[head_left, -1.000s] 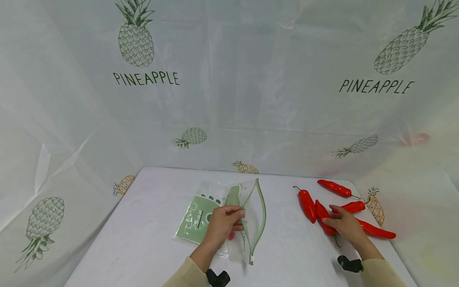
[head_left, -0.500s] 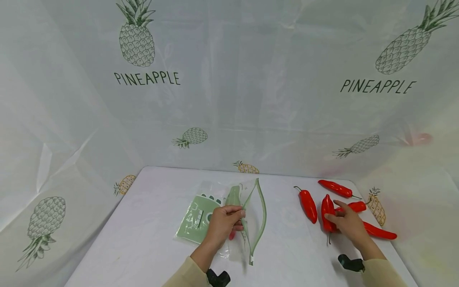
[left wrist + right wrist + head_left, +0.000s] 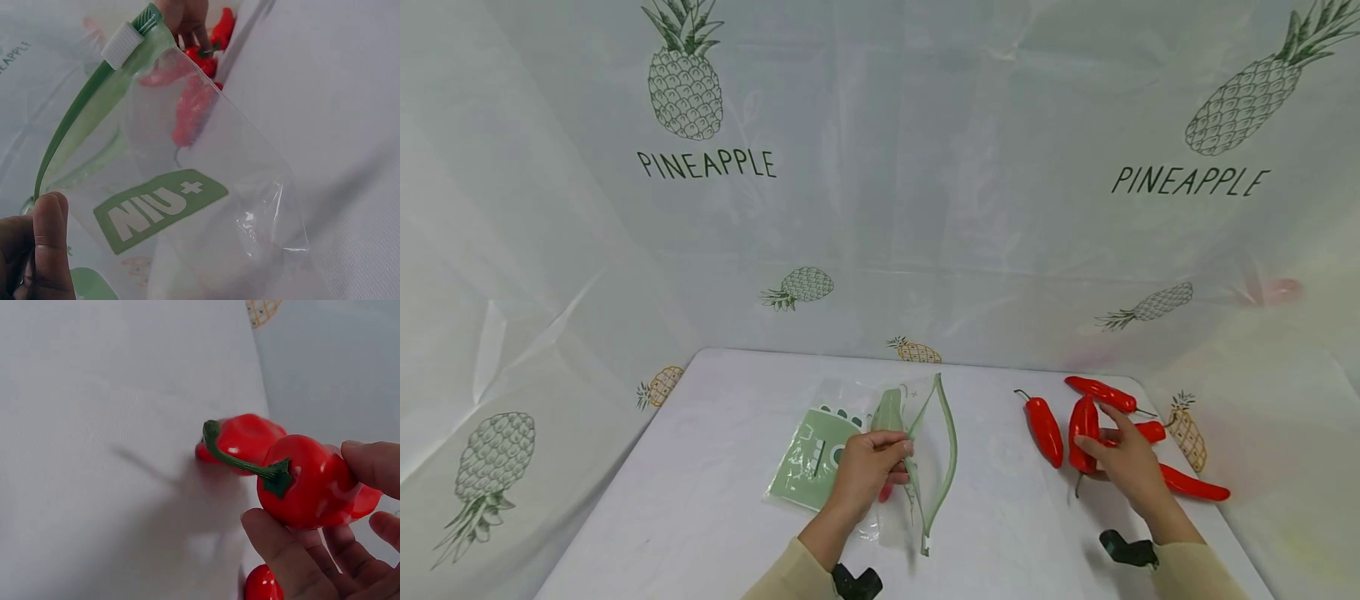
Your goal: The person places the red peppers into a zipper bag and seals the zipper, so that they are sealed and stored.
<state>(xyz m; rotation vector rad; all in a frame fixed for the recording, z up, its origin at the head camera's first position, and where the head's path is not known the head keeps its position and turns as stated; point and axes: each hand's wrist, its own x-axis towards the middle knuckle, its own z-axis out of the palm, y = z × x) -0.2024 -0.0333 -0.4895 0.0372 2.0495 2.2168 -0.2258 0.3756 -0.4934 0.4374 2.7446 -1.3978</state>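
My left hand (image 3: 868,471) pinches the edge of a clear plastic slider bag (image 3: 938,467) with a green zip strip. Its mouth gapes to the right. In the left wrist view the bag carries a green NIU+ label (image 3: 161,209), and a white slider (image 3: 122,45) sits near the end of the strip. My right hand (image 3: 1127,467) holds a glossy red pepper (image 3: 1084,429) between thumb and fingers, stem toward me. Seen from the right wrist, the held pepper (image 3: 306,484) has a curved green stem (image 3: 240,462) and its shadow falls on the white table.
A flat green printed bag (image 3: 812,458) lies left of the left hand. Around the right hand lie more peppers: one on the left (image 3: 1043,432), one at the back (image 3: 1101,393), one behind the fingers (image 3: 1150,431) and one at the right edge (image 3: 1195,483). A pineapple-print sheet (image 3: 925,208) hangs behind.
My right hand has taken hold of the red pepper, turned it more upright and raised it off the table. My left hand keeps its place on the bag.
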